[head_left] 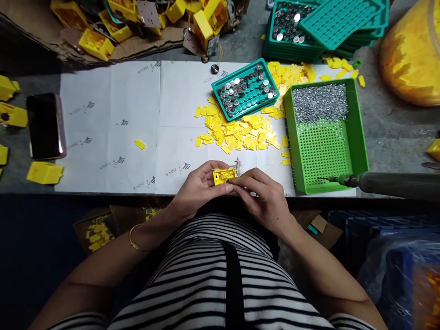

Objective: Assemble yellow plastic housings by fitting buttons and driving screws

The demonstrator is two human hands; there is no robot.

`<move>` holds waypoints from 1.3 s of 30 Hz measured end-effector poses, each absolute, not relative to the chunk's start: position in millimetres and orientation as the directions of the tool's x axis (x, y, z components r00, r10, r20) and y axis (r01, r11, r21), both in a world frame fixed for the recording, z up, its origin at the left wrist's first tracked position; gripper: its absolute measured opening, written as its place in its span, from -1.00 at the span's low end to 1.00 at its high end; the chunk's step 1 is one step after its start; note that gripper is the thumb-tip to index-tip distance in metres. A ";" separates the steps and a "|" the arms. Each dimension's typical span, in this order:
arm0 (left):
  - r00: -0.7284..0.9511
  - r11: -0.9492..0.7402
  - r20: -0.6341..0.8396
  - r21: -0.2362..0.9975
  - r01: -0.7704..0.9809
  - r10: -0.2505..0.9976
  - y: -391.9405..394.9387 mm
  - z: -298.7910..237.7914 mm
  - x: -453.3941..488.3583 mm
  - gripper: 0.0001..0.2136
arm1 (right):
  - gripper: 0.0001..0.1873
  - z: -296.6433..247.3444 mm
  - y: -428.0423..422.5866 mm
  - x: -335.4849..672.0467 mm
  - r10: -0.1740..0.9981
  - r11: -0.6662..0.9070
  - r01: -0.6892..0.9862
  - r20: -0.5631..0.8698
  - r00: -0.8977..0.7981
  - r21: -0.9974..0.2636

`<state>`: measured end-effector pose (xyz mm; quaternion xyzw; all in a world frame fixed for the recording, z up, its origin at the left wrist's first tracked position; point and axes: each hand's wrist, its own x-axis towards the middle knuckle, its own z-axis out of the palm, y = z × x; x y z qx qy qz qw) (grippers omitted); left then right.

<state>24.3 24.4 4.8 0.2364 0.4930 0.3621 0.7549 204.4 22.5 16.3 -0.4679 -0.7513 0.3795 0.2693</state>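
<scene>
My left hand (197, 187) grips a small yellow plastic housing (220, 176) by its left side and lower edge, thumb along the front. The housing's open side faces up, and thin wires show inside. At its right end, the fingers of my right hand (263, 195) are pinched together and touch the housing; whatever they hold is hidden. A small metallic piece with a bit of red (237, 162) sticks up just behind the housing. Beyond my hands lies a spread of flat yellow plastic pieces (237, 133) on the white paper (134, 101).
A teal tray (245, 107) of small round metal parts lies behind the yellow pieces. To the right, a green basket (359, 133) holds screws (319, 103), with an electric screwdriver (395, 181) reaching over it. A phone (44, 126) lies left; a cardboard box (41, 34) of yellow housings stands behind.
</scene>
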 end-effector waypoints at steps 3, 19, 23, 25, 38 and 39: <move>0.260 0.625 -0.569 0.700 -0.345 0.780 25.2 1.7 23.3 -0.59 | -0.72 21.8 17.9 207.1 0.879 0.325 0.469 0.080 -0.470 -0.821; 0.198 0.552 -0.525 0.825 -0.119 0.828 20.7 -1.2 22.1 -0.69 | -0.66 0.5 49.2 209.6 0.865 -0.437 -0.062 -0.401 -0.301 -0.897; 0.228 0.486 -0.471 0.874 -0.011 0.852 20.2 -4.9 23.3 -0.78 | -0.72 13.0 51.8 215.4 0.857 -0.349 0.067 -0.348 -0.381 -0.935; 0.226 0.425 -0.419 0.905 0.027 0.879 20.9 -5.2 24.2 -0.80 | -0.74 16.6 55.7 220.1 0.837 -0.332 0.123 -0.353 -0.418 -0.935; 0.379 0.650 -0.676 0.729 0.214 0.632 37.6 9.8 13.2 -0.72 | -0.80 32.0 72.6 232.6 0.835 0.413 0.668 -0.035 -0.549 -0.618; 0.379 0.668 -0.685 0.717 0.199 0.622 38.7 10.9 13.0 -0.71 | -0.79 32.1 71.9 231.9 0.840 0.413 0.707 -0.059 -0.539 -0.574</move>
